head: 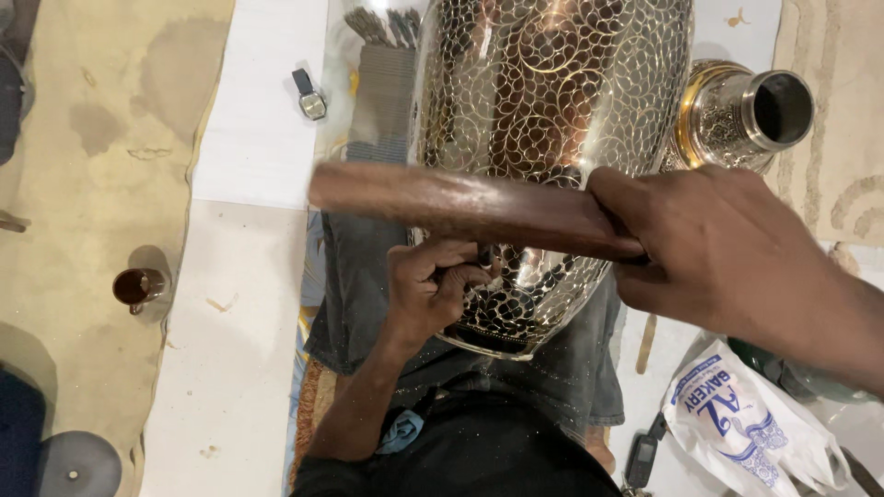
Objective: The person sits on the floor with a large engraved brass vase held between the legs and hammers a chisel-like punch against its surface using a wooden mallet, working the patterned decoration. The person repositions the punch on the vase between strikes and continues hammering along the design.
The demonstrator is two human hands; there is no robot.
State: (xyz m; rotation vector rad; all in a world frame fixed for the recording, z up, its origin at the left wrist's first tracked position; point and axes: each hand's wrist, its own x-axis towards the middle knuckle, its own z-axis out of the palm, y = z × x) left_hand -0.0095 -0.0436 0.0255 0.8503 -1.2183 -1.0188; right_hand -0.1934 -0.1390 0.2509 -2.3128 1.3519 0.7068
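- Far left, low in the frame: a small brown cup [138, 286] sits on the tan mat [101, 138], well apart from the work.
- Upper left of centre: a wristwatch [310, 99] lies on the white floor [239, 350], beside the person's knee.
- Centre: a large metal vase [552, 101], chased all over with circle patterns, lies across the lap, its narrow end toward the body and its wide body running out of the top of the frame.
- Lower centre: the left hand [428, 294] is curled tight, pinching a thin dark tool [481, 258] whose tip meets the vase wall near the narrow end. The tip itself is mostly hidden by the fingers.
- Across the middle: a wooden stick [460, 204] lies level just above that tool; its left end is blurred.
- Right: the right hand [718, 248] is wrapped firmly round the stick's right end, fingers closed.
- To do this well, I judge the tool should stand square on the pattern line, the left hand braced against the vase so it cannot skid, and the blows kept short and even so the marks match.
- The vase should be held steady by the legs, so it cannot roll.
- Upper right: a smaller metal vessel [741, 115] lies on its side, mouth open to the right.
- Lower right: a white printed bag [746, 423] is on the floor.
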